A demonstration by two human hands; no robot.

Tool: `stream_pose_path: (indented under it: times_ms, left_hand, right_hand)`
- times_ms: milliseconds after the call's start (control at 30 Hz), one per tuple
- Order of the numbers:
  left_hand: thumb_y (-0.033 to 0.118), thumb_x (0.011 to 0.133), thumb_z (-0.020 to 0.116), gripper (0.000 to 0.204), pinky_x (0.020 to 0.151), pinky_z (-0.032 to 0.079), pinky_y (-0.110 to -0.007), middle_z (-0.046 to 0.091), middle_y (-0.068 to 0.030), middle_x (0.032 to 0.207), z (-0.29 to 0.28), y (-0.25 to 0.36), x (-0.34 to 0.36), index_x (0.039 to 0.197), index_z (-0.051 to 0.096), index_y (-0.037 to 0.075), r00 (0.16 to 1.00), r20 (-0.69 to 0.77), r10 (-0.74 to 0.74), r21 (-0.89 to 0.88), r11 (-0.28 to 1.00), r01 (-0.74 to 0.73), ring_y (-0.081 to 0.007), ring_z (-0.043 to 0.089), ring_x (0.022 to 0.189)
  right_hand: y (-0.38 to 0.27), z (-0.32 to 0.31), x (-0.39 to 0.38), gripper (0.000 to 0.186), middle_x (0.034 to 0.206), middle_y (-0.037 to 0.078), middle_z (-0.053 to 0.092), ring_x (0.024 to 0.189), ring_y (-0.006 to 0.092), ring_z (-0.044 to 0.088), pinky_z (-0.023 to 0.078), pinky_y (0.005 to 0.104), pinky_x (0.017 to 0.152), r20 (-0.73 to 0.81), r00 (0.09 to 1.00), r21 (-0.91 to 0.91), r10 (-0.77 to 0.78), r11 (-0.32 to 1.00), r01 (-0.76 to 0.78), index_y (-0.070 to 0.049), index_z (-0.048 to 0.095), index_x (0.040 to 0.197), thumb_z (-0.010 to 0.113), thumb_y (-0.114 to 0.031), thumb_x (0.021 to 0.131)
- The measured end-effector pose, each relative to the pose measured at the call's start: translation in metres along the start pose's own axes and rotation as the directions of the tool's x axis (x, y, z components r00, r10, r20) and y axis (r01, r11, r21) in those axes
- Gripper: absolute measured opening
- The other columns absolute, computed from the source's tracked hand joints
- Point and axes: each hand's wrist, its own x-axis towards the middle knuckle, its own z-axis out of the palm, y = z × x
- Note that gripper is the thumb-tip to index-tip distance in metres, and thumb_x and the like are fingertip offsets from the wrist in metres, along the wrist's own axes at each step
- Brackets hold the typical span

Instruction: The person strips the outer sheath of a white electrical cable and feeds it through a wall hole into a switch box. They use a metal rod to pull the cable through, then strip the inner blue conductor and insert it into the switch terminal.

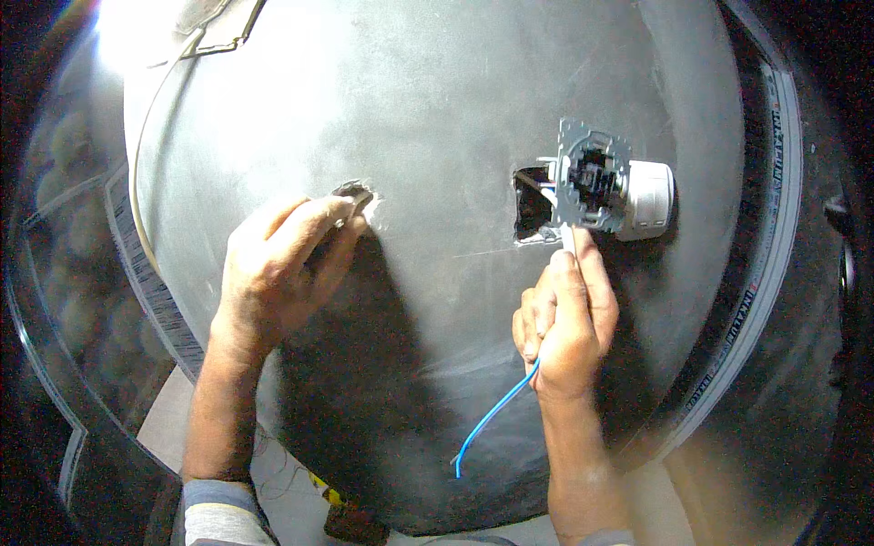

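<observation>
My left hand (284, 259) is at a small ragged hole (371, 193) in the dark grey wall. Its fingers are pinched together there around a short pale piece that I cannot make out. To the right, my right hand (569, 314) grips a blue wire (496, 409), whose loose end hangs down below the fist. A pale strip runs up from its fingertips to the lower edge of a metal switch frame (594, 177) with a dark mechanism. That frame hangs tilted in front of a square hole (532, 205), where wires show.
A round white fitting (648, 200) sits right of the switch frame. Printed strips of tape (760, 300) border the panel, and a pale cable (138, 182) runs down its left side. Bright light glares at upper left. Something yellow and brown (350, 519) lies below.
</observation>
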Motion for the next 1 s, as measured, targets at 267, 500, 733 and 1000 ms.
stream_pose_path:
  times_ms: [267,500,733,1000]
  left_hand:
    - [0.008,0.083,0.073,0.02,0.066,0.054,-0.036,0.066,-0.0132,0.084,-0.044,0.0,0.024,0.103,0.069,0.004,0.939,0.343,-0.039,-0.019,0.999,0.049,-0.0296,0.066,0.072]
    - [0.014,0.081,0.075,0.016,0.056,0.048,-0.038,0.053,-0.0075,0.073,-0.041,-0.011,0.027,0.088,0.062,0.008,0.962,0.194,0.192,0.072,0.975,-0.209,-0.0258,0.057,0.062]
    - [0.018,0.085,0.072,0.016,0.052,0.045,-0.038,0.051,-0.0077,0.073,-0.024,-0.029,0.02,0.085,0.059,0.009,0.97,0.09,0.225,0.177,0.955,-0.237,-0.0257,0.056,0.06]
    - [0.012,0.079,0.077,0.016,0.06,0.047,-0.037,0.054,-0.0078,0.076,-0.036,-0.028,0.016,0.087,0.064,0.006,0.963,0.103,0.249,0.098,0.961,-0.259,-0.025,0.056,0.066]
  right_hand:
    - [-0.009,-0.006,0.004,0.039,0.051,-0.004,0.034,0.032,0.0073,0.032,0.029,0.0246,0.029,0.052,0.992,0.193,0.113,0.974,-0.121,-0.005,0.047,0.14,0.043,-0.022,0.106]
    - [-0.024,-0.004,0.002,0.034,0.05,-0.001,0.032,0.032,0.0107,0.03,0.029,0.0256,0.028,0.082,0.988,0.224,0.13,0.964,-0.145,-0.008,0.053,0.134,0.041,-0.024,0.106]
    - [0.004,0.027,-0.006,0.029,0.069,-0.003,0.049,0.056,0.0032,0.043,0.035,0.0233,0.048,-0.031,0.989,-0.424,-0.146,0.898,0.119,0.003,0.058,0.124,0.05,-0.014,0.102]
    - [0.007,0.027,-0.003,0.031,0.062,-0.007,0.043,0.05,0.0022,0.039,0.031,0.0219,0.044,-0.055,0.996,-0.206,-0.064,0.977,0.051,0.0,0.056,0.129,0.048,-0.013,0.102]
